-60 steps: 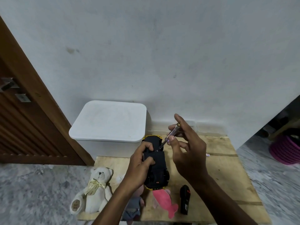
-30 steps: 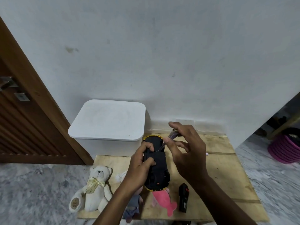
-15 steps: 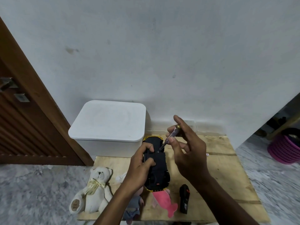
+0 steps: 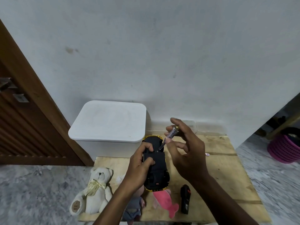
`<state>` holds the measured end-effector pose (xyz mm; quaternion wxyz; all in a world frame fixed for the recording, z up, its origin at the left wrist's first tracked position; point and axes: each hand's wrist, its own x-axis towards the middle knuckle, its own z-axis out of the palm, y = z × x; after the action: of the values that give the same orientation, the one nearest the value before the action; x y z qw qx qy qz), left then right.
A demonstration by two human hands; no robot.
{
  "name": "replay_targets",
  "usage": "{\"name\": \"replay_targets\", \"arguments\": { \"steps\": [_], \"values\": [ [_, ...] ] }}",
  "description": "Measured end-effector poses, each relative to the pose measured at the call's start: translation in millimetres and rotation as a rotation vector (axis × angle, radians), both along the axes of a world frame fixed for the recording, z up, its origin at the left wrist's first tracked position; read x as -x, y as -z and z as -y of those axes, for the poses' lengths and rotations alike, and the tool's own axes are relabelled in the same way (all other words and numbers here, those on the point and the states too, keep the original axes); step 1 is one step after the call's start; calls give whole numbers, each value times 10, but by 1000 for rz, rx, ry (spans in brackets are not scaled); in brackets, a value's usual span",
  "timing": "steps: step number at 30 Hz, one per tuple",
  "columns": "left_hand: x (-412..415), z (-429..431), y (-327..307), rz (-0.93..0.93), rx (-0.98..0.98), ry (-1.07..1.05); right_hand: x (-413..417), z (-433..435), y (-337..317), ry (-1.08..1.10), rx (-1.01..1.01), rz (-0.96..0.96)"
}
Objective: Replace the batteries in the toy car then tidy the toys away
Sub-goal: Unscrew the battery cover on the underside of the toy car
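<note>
Left-hand grip (image 4: 139,166) holds the upturned black, yellow-trimmed plastic toy car (image 4: 158,166) over the plywood counter's (image 4: 219,176) left half; right-hand grip (image 4: 190,153) pinches a slim clear-handled screwdriver (image 4: 171,132), tip on the car's underside, where the angled tip may slip and gouge plastic or jab the holding fingers.

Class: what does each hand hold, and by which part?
Left hand grips the toy car round its middle; right hand pinches the screwdriver by its handle.

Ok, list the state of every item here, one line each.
Black toy car with yellow trim: upside down, gripped by left hand.
Clear-handled screwdriver: pinched by right hand, tip on car's underside.
White lidded plastic box: lid shut.
White teddy bear: lying at wooden board's edge.
Pink plush fish: lying flat.
Black remote control: lying flat, untouched.
</note>
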<state>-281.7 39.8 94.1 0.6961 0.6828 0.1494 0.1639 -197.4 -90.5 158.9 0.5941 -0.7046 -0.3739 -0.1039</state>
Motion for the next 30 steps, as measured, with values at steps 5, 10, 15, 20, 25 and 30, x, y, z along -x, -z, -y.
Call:
{"name": "replay_targets", "arguments": {
  "steps": [5, 10, 15, 20, 25, 30],
  "values": [
    [-24, -28, 8, -7, -4, -2, -21, -47, 36, 41, -6, 51],
    [-13, -75, 30, -18, -4, 0, -15, -79, 27, 11, -22, -8],
    [-10, -115, 48, -10, -76, 14, -10, -106, 3, 22, 8, 35],
    [-4, -89, 43, 5, -91, 21, -10, -96, 4, 11, -3, -21],
    [-11, -91, 14, -12, -50, 35, -15, -94, -12, 56, -12, 10],
    [9, -76, -14, -14, -22, 40, -35, -77, 0, 51, -36, 5]
  ]
}}
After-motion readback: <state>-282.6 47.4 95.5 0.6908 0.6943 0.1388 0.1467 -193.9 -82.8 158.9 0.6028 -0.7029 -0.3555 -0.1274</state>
